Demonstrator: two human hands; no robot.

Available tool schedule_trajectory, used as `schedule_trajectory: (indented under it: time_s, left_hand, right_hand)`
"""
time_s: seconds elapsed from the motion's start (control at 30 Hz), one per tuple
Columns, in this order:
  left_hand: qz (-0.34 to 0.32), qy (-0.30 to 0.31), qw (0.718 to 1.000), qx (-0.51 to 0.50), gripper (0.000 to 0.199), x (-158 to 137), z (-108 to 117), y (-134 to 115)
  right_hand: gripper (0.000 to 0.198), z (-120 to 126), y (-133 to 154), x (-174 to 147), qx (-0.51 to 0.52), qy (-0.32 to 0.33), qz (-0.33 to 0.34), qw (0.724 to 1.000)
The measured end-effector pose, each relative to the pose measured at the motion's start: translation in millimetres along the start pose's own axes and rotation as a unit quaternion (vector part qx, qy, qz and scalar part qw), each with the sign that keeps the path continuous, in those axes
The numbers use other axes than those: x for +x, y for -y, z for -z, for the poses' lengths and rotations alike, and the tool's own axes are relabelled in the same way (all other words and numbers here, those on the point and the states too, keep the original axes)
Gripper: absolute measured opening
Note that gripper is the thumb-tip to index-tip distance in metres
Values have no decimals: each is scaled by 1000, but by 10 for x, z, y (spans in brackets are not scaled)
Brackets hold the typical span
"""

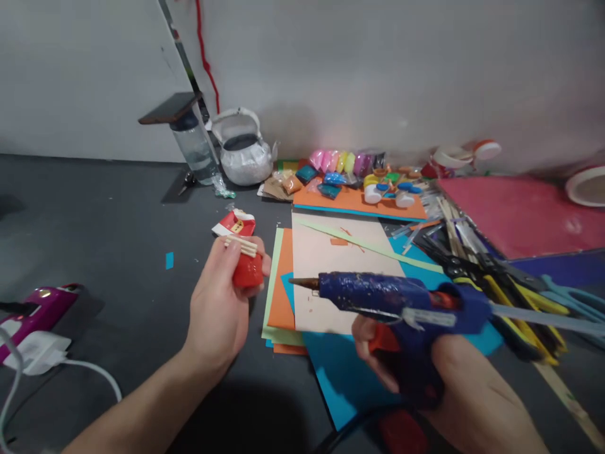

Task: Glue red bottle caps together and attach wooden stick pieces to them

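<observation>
My left hand (215,302) is closed around a small shiny red piece (249,271). Several short pale sticks (242,245) lie along the top of that piece, under my thumb. My right hand (472,378) grips a blue hot glue gun (378,295), its fingers at the red trigger (384,338). The gun's nozzle (304,283) points left toward the red piece, with a gap between them. A clear glue stick (543,317) sticks out of the gun's back. Just beyond my left hand lies a red and white packet (236,223).
Coloured paper sheets (326,271) are stacked under the gun. Cutters and scissors (510,284) crowd the right, near a red sheet (529,214). Bagged clay (340,162), a silver kettle (246,161) and a bottle (195,151) stand behind. A white plug (40,353) with cable is left.
</observation>
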State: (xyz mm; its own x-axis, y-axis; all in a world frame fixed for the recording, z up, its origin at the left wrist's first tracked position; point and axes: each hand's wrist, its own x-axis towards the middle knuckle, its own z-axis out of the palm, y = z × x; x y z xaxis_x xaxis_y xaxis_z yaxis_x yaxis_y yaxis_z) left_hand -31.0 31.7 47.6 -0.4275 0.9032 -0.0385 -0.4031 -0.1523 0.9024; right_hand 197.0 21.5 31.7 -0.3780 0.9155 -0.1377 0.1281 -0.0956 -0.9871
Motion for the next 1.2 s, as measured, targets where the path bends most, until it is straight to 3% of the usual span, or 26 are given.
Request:
schedule_trajectory:
  time_s: [0.07, 0.17, 0.3, 0.4, 0.57, 0.73, 0.83, 0.93, 1.03, 1.1, 1.2]
  left_hand:
    - [-32, -57, 998, -3, 19, 118, 48, -61]
    - [-79, -120, 989, -13, 18, 264, 120, -159]
    - [-108, -138, 984, -4, 18, 326, 172, -200]
    - [-111, -139, 984, 12, 18, 314, 184, -173]
    - [-90, -137, 986, 25, 20, 319, 211, -129]
    - [-88, -115, 989, 37, 21, 308, 213, -87]
    - [-75, -74, 994, 32, 20, 247, 175, -67]
    - [-43, 9, 999, 11, 16, 141, 117, -70]
    - [-16, 120, 993, -16, 14, 6, 63, -94]
    - [11, 187, 982, -17, 16, -80, 42, -109]
    - [51, 239, 970, 5, 15, -181, 31, -111]
  right_hand:
    - [61, -92, 89, 132, 70, 0, -28, 997]
    - [57, -198, 242, 351, 175, -2, -124, 977]
    - [54, -402, 371, 752, 234, 42, -206, 949]
    - [48, -627, 372, 1090, 276, 30, -227, 934]
    - [49, -889, 297, 1467, 211, 51, -249, 944]
    - [43, -857, 262, 1638, 80, 83, -256, 960]
    - [32, -744, 295, 1655, -22, 101, -224, 969]
    - [21, -601, 388, 1522, -95, 74, -146, 982]
    - [9, -467, 545, 1214, -111, 49, -18, 992]
    - [18, -404, 660, 967, -116, 56, 126, 984]
    - [21, -362, 782, 644, -133, 80, 176, 972]
